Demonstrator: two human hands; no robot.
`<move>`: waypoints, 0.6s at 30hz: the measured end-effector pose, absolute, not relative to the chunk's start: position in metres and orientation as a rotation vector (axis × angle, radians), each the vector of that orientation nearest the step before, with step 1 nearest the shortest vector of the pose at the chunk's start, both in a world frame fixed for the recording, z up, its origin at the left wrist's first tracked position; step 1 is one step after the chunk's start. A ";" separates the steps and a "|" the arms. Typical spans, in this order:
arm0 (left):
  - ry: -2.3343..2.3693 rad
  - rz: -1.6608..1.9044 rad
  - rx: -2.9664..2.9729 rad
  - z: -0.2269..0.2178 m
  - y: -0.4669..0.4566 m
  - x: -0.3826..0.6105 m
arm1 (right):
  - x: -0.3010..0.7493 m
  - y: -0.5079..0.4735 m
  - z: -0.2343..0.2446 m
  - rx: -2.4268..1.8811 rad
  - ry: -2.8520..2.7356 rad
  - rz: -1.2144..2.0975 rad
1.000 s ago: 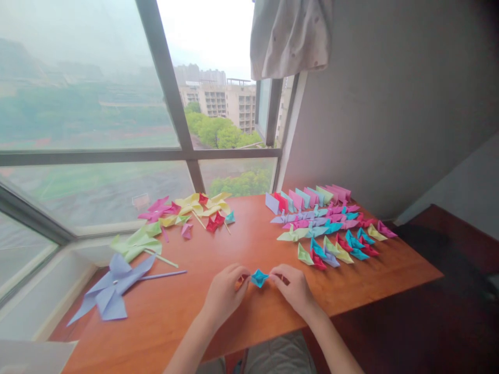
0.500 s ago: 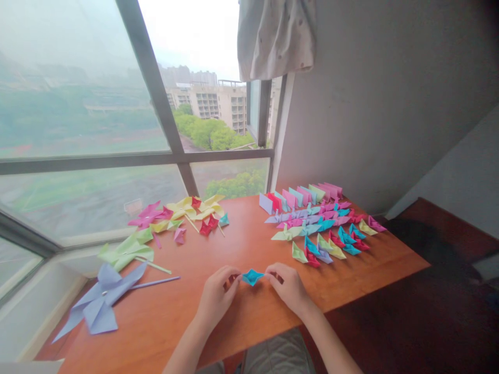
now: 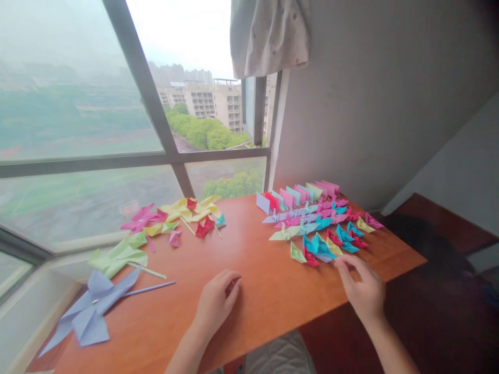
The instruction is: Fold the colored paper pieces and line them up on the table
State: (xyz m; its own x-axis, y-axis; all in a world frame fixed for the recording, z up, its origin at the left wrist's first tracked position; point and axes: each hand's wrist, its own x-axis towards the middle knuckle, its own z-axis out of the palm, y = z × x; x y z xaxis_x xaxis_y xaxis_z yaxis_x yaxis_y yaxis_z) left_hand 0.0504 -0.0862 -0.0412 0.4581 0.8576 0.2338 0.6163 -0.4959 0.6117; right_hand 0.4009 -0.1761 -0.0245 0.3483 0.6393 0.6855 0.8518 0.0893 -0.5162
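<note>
Between the thumb and fingers of my right hand [image 3: 362,284] is one end of a blue paper boat [image 3: 324,246]. The boat is in front of the other folded boats, partly covering a purple boat [image 3: 326,258] and beside a red boat [image 3: 310,257]. Whether it touches them I cannot tell. A pale green boat [image 3: 298,253] lies just left of the red one. My left hand [image 3: 218,298] rests on the wooden table [image 3: 268,296], fingers curled in toward the thumb, with nothing visible in them.
Rows of paper cranes [image 3: 286,234] and upright folded cards [image 3: 288,199] stand behind the boats. To the left lie a purple pinwheel [image 3: 93,306], a green pinwheel [image 3: 120,255] and several small folded pieces. A window [image 3: 78,197] borders the table; its front edge is near my lap.
My right hand has carried the blue boat rightward from the table's front middle to the group of boats. The left hand has let go of it and stayed about in place. The view shifted slightly.
</note>
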 end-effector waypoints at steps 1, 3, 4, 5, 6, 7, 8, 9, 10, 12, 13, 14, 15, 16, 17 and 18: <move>1.235 0.728 2.276 -0.041 -0.086 0.051 | 0.426 -0.181 -0.023 -1.704 -1.285 -0.342; 1.233 0.721 2.292 -0.041 -0.086 0.051 | 0.477 -0.190 -0.025 -1.848 -1.147 -0.383; 1.231 0.716 2.297 -0.041 -0.086 0.051 | 0.501 -0.193 -0.028 -1.898 -1.081 -0.356; 1.229 0.709 2.301 -0.042 -0.085 0.051 | 0.523 -0.196 -0.031 -1.942 -1.028 -0.326; 1.227 0.702 2.303 -0.042 -0.085 0.051 | 0.543 -0.197 -0.035 -1.995 -1.002 -0.280; 1.225 0.696 2.302 -0.042 -0.085 0.051 | 0.560 -0.198 -0.038 -2.051 -0.992 -0.241; 1.224 0.691 2.298 -0.043 -0.084 0.051 | 0.574 -0.197 -0.042 -2.110 -0.994 -0.215; 1.224 0.688 2.292 -0.043 -0.084 0.051 | 0.585 -0.196 -0.046 -2.156 -0.989 -0.203; 1.225 0.686 2.284 -0.043 -0.084 0.051 | 0.594 -0.194 -0.049 -2.187 -0.985 -0.195; 1.235 0.690 2.269 -0.043 -0.083 0.051 | 0.605 -0.189 -0.056 -2.201 -0.958 -0.181; 1.241 0.694 2.264 -0.043 -0.083 0.050 | 0.607 -0.185 -0.058 -2.191 -0.947 -0.161; 1.244 0.699 2.261 -0.043 -0.083 0.050 | 0.609 -0.182 -0.061 -2.180 -0.936 -0.139; 1.246 0.704 2.258 -0.043 -0.083 0.050 | 0.608 -0.178 -0.062 -2.170 -0.932 -0.116; 1.247 0.708 2.256 -0.043 -0.083 0.050 | 0.607 -0.174 -0.063 -2.159 -0.943 -0.095; 1.246 0.711 2.253 -0.043 -0.083 0.050 | 0.605 -0.170 -0.063 -2.152 -0.942 -0.116; 1.243 0.713 2.251 -0.044 -0.082 0.050 | 0.602 -0.166 -0.063 -2.148 -0.931 -0.167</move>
